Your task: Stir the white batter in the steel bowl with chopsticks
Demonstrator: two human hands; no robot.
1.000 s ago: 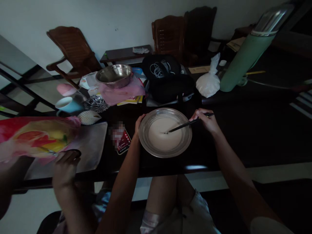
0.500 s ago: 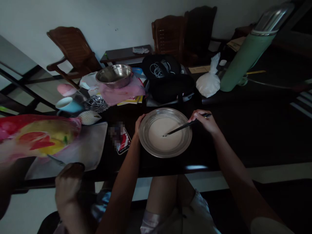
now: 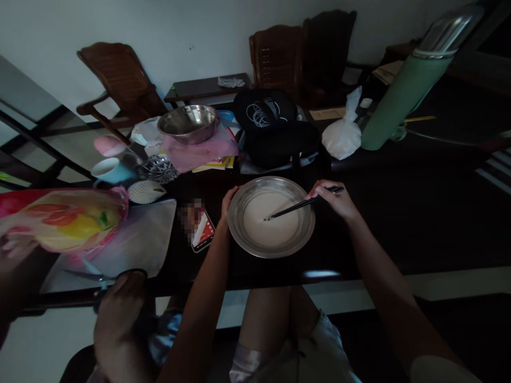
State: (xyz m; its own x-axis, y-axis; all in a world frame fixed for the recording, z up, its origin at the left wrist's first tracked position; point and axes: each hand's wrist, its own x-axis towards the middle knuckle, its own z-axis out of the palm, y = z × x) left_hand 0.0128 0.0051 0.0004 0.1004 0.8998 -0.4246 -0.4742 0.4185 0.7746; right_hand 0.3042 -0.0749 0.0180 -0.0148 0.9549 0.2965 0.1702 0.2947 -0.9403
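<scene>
Bowl (image 3: 275, 252) sits near table edge (image 3: 279, 280), tabletop (image 3: 407, 223) stretching right.

From my head, the one camera looks forward and steeply down over the dark table (image 3: 399, 223), near enough that my left hand (image 3: 228, 203), my right hand (image 3: 334, 198) and the metal bowl (image 3: 237, 226) sit around the middle of the view, with my thighs (image 3: 265, 314) at the bottom. It faces across the tabletop to the pale wall (image 3: 191, 26) and the wooden chairs (image 3: 277, 56), farthest off along the top, and reaches wide enough to take in a co-worker's hand (image 3: 122, 300) low at my left and the green flask (image 3: 405, 101) at upper right.
</scene>
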